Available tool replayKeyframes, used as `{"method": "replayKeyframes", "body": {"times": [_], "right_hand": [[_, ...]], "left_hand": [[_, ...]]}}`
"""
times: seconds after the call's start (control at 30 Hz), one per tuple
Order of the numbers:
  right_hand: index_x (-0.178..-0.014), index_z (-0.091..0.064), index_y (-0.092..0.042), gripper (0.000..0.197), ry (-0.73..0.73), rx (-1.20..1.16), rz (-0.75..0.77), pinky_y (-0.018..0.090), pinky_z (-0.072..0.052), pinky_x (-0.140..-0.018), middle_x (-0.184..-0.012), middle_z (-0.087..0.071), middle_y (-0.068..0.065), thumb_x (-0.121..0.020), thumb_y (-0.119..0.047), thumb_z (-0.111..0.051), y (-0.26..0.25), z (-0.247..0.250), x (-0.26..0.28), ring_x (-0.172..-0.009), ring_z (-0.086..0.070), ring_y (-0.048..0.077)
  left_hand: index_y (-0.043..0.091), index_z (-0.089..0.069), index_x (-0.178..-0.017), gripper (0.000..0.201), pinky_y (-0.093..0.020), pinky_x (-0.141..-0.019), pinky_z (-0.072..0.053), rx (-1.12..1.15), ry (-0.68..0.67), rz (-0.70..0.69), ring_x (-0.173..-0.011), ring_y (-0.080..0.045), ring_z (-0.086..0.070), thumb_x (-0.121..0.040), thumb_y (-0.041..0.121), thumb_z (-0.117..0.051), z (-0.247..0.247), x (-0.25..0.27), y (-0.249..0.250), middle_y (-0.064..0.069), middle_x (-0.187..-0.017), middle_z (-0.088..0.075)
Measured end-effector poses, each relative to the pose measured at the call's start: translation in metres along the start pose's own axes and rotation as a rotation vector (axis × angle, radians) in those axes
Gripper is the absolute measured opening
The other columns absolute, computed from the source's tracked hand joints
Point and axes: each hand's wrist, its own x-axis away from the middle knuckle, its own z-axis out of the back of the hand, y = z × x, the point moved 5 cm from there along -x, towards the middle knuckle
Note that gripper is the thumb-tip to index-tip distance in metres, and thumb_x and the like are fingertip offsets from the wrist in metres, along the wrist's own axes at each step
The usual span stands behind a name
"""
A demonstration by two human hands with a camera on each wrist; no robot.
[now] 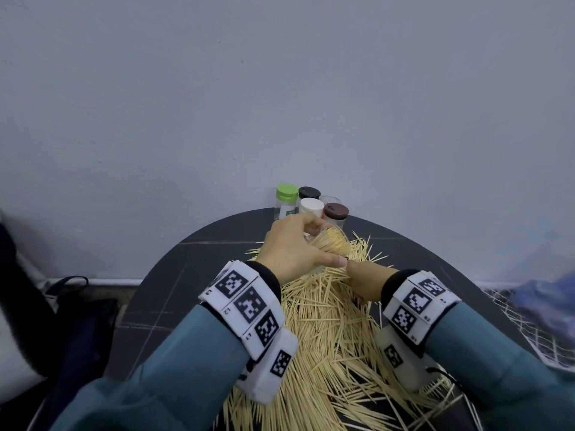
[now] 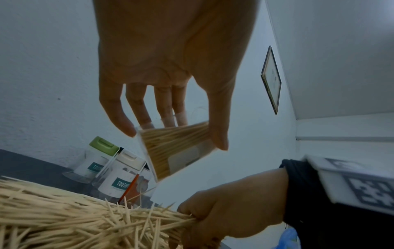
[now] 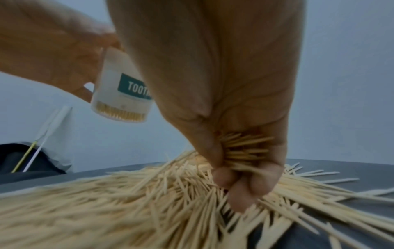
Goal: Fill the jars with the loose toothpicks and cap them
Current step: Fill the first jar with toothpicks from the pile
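My left hand [image 1: 295,247] grips a clear jar [image 2: 177,150] tilted above the table, with toothpicks [image 1: 334,244] fanning out of its open mouth. The right wrist view shows the same jar [image 3: 121,94] with its "TOOTH" label and toothpick ends at its base. My right hand [image 1: 364,281] is down in the loose toothpick pile [image 1: 326,337], fingers curled round a bunch of toothpicks [image 3: 243,151]. Capped jars stand at the table's far edge: green lid [image 1: 287,191], black lid [image 1: 309,192], white lid [image 1: 311,206], brown lid [image 1: 336,210].
The round dark table [image 1: 186,275] stands against a pale wall. A dark bag [image 1: 81,321] lies on the floor to the left, and blue fabric with a grid pattern [image 1: 535,306] lies at the right. A framed picture [image 2: 271,79] hangs on the wall.
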Motion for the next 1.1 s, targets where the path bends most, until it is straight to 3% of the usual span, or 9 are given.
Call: {"method": "replayKeyframes", "body": {"times": [0.1,0.17,0.23,0.3,0.4,0.5,0.6,0.77,1.1], "right_hand": [[-0.078,-0.044,-0.013,0.024,-0.032,-0.084,0.005,0.018,-0.038,-0.059,-0.075,-0.046,0.001,-0.098,-0.006,-0.035,0.005,-0.004,-0.003,-0.063,-0.044,0.01],[-0.064,-0.034,-0.017,0.035,-0.064,-0.089,0.005,0.018,-0.032,-0.054,-0.067,-0.039,-0.002,-0.098,-0.009,-0.034,0.005,-0.005,-0.001,-0.057,-0.036,0.007],[-0.067,-0.04,-0.012,0.033,-0.079,-0.079,0.011,0.019,-0.031,-0.055,-0.067,-0.038,-0.002,-0.099,-0.014,-0.033,0.005,-0.006,0.001,-0.057,-0.034,0.007],[-0.093,-0.054,-0.003,0.028,-0.076,-0.039,0.022,0.022,-0.035,-0.06,-0.068,-0.037,-0.003,-0.101,-0.018,-0.032,0.001,-0.007,0.003,-0.061,-0.038,0.009],[-0.12,-0.05,0.002,0.035,-0.083,-0.01,0.033,0.027,-0.035,-0.075,-0.07,-0.037,-0.002,-0.102,-0.021,-0.031,0.0,-0.01,0.003,-0.078,-0.045,0.016],[-0.098,-0.058,-0.01,0.024,-0.073,-0.008,0.051,0.022,-0.036,-0.062,-0.068,-0.036,-0.005,-0.1,-0.016,-0.035,0.004,-0.011,0.003,-0.061,-0.037,0.007],[-0.064,-0.037,-0.024,0.037,-0.074,-0.119,0.025,0.014,-0.033,-0.054,-0.066,-0.038,-0.007,-0.098,-0.011,-0.039,0.014,-0.008,0.008,-0.056,-0.035,0.003],[-0.069,-0.039,-0.014,0.033,-0.162,-0.576,0.099,0.019,-0.028,-0.049,-0.062,-0.037,0.0,-0.1,-0.012,-0.031,0.03,-0.006,0.022,-0.051,-0.03,0.009],[-0.079,-0.036,-0.013,0.026,0.222,-1.208,0.44,0.014,-0.035,-0.05,-0.064,-0.038,-0.002,-0.102,-0.016,-0.026,0.052,0.014,0.031,-0.048,-0.039,0.004]], "left_hand": [[0.021,-0.063,-0.115,0.062,-0.022,-0.084,-0.043,-0.003,-0.004,-0.001,-0.096,-0.006,-0.055,-0.059,0.034,-0.088,-0.001,0.001,0.001,0.007,-0.109,-0.064],[0.021,-0.063,-0.115,0.062,-0.019,-0.08,-0.042,-0.007,-0.006,-0.005,-0.094,-0.005,-0.054,-0.059,0.034,-0.088,-0.001,0.002,0.001,0.007,-0.108,-0.064],[0.021,-0.063,-0.115,0.063,-0.014,-0.073,-0.04,-0.011,-0.008,-0.011,-0.093,-0.004,-0.053,-0.059,0.034,-0.087,-0.001,0.002,0.002,0.009,-0.106,-0.063],[0.02,-0.062,-0.116,0.063,-0.015,-0.074,-0.039,-0.015,-0.01,-0.009,-0.093,-0.004,-0.053,-0.06,0.034,-0.087,-0.002,0.003,0.002,0.009,-0.104,-0.061],[0.021,-0.062,-0.117,0.063,-0.018,-0.079,-0.038,-0.022,-0.013,-0.007,-0.093,-0.004,-0.053,-0.06,0.034,-0.087,-0.002,0.004,0.003,0.01,-0.102,-0.059],[0.022,-0.062,-0.117,0.063,-0.018,-0.079,-0.039,-0.025,-0.01,-0.005,-0.093,-0.005,-0.053,-0.06,0.034,-0.087,-0.003,0.004,0.002,0.009,-0.103,-0.06],[0.022,-0.062,-0.116,0.064,-0.019,-0.08,-0.04,-0.031,-0.005,0.001,-0.094,-0.005,-0.054,-0.059,0.035,-0.087,-0.003,0.003,0.002,0.008,-0.106,-0.062],[0.023,-0.062,-0.115,0.065,-0.019,-0.079,-0.04,-0.036,0.0,0.017,-0.094,-0.006,-0.054,-0.057,0.037,-0.087,-0.002,0.003,0.0,0.009,-0.103,-0.061],[0.022,-0.062,-0.115,0.062,-0.019,-0.075,-0.044,-0.037,-0.055,0.052,-0.093,-0.007,-0.056,-0.059,0.034,-0.087,-0.011,0.005,-0.006,0.007,-0.107,-0.063]]}}
